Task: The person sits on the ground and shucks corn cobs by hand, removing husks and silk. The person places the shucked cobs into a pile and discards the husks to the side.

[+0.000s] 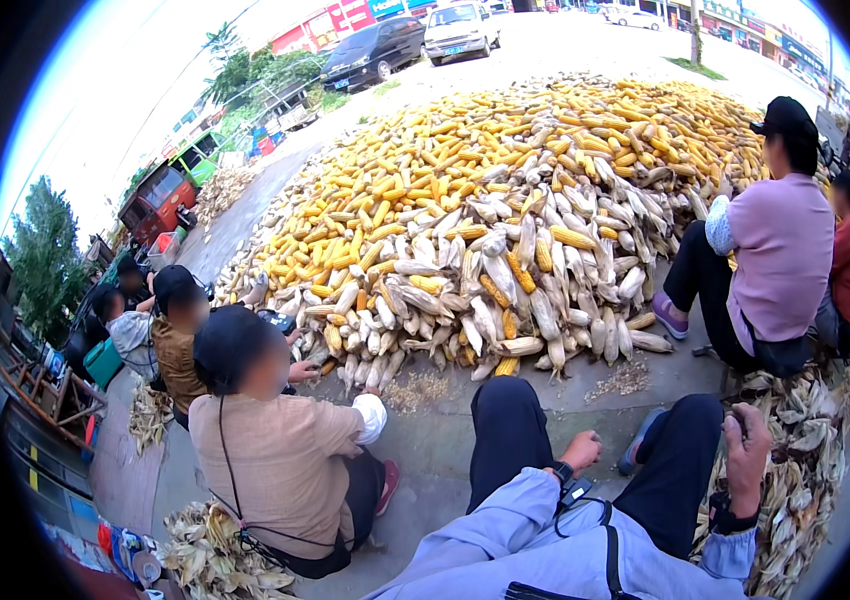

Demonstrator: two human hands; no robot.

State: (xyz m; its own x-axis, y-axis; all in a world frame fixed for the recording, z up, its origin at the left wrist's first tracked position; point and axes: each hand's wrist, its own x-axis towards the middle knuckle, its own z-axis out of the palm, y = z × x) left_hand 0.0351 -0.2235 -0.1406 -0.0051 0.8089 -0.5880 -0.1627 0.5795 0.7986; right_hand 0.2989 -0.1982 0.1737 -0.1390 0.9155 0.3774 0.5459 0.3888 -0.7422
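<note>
My left hand hangs between my knees, fingers loosely curled; nothing shows in it, though its palm side is hidden. Beside my right knee, my right hand is raised with bent fingers and a gap at the thumb, holding nothing visible. A large heap of corn cobs lies before me. Its near edge has dry husked ears, and bare yellow cobs spread behind them. Stripped corn husks pile up beside and below my right hand. Loose kernels or chaff lie on the concrete ground.
A person in a tan top sits close on my left, one hand at the heap's edge. On the right sits a person in a pink top. Other people sit farther along both sides. More husks lie at lower left. Parked vehicles stand beyond the heap.
</note>
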